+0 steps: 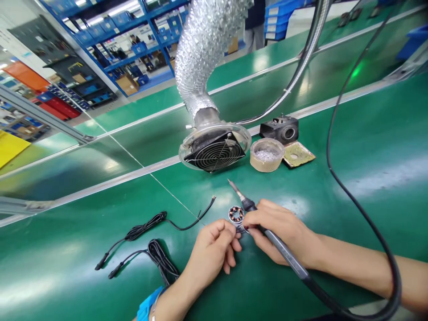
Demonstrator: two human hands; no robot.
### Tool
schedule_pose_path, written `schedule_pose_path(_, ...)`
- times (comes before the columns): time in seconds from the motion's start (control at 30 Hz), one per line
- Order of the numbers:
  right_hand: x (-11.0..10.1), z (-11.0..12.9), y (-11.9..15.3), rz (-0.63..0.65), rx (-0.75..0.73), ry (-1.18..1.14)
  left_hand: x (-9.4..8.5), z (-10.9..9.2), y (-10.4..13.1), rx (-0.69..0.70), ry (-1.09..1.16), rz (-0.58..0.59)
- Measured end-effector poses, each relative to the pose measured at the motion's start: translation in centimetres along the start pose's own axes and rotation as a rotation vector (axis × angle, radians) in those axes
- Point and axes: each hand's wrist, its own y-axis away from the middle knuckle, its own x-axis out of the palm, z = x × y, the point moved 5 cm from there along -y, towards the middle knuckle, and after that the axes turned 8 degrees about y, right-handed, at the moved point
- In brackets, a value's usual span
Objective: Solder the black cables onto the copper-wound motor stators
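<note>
My right hand (pixel 284 229) is closed round a soldering iron (pixel 284 249), whose metal tip points up and left. Its thumb and index finger also reach the edge of a small round motor stator (pixel 236 214) with copper coils. My left hand (pixel 216 245) has its thumb and index finger pinched together at the lower left of the stator, on a small part that the fingers mostly hide. To the left lie two coiled black cables (pixel 145 226) (pixel 162 258) with connectors; the bared end of the upper one points toward the stator.
A fume extractor (pixel 216 151) on a foil duct (pixel 197 58) hangs above the hands. Behind are a round tub (pixel 266 154), a yellow sponge (pixel 298 154) and an iron stand (pixel 280 129). The iron's black cord loops at the right.
</note>
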Motion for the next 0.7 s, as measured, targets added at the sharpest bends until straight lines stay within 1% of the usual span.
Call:
schedule_pose_path(0.07, 0.4, -0.4, -0.1, 0.014, 0.016, -0.05, -0.2, 0.0, 0.1, -0.022, -0.055, 0.001)
schedule_pose_path(0.13, 0.4, -0.6, -0.1, 0.018, 0.021, -0.092, -0.4, 0.0, 0.1, -0.048, -0.116, 0.002)
schedule_pose_path(0.2, 0.3, -0.6, 0.1, 0.028, 0.033, -0.137, -0.5, -0.1, 0.2, -0.045, -0.167, 0.004)
schedule_pose_path(0.33, 0.3, -0.1, 0.8, 0.076, 0.075, -0.215, -0.4, -0.2, 0.4, 0.018, -0.206, 0.047)
schedule_pose_path(0.47, 0.3, 0.4, 1.4, 0.099, 0.095, -0.261, 0.1, 0.0, 0.9, 0.018, -0.248, 0.093)
schedule_pose_path(0.53, 0.2, 0.6, 1.4, 0.095, 0.114, -0.243, 0.3, -0.1, 1.2, 0.027, -0.295, 0.094)
schedule_pose_path(0.6, 0.3, 0.6, 1.2, 0.094, 0.126, -0.227, 0.5, -0.3, 1.5, 0.068, -0.362, 0.085)
schedule_pose_path(0.7, 0.7, 0.8, 0.9, 0.157, 0.105, -0.26, 0.7, -0.7, 1.9, 0.138, -0.473, 0.07)
